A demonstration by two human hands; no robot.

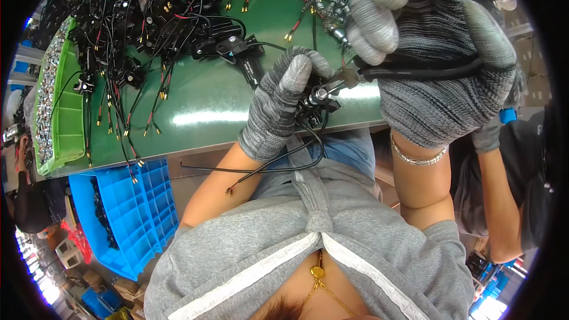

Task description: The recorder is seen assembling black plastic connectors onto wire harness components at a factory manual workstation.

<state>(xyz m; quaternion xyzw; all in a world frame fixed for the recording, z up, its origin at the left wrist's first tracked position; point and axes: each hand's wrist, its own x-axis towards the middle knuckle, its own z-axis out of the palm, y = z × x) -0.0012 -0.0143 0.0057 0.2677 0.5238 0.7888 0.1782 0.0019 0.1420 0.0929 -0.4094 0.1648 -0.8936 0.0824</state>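
At the far left I can see a green bin of small metal pieces, set by the edge of the green tabletop. Below it, beside the table, is a blue crate with dark pieces inside. A tangled heap of black parts takes up much of the back and left of the table, its thin wires trailing forward, some over the front edge. One black clamp-like piece comes close behind the left hand, crowding that side.

The gloved left hand grips a black assembly, thumb raised, fingers bent around it. The assembly is at the table's front edge, near the person's waist. A black cable loops down from it and crosses in front of the left forearm, with a small connector on one end.

Silvery cylindrical pieces lie at the back, partly covered by the gloved right hand. That hand turns its palm upward, some fingers curled, with a long black bar across the palm; I can't tell how firmly they close on it. The bar's near end reaches the assembly. Farther right, a co-worker's gloved hand shows behind the right wrist.
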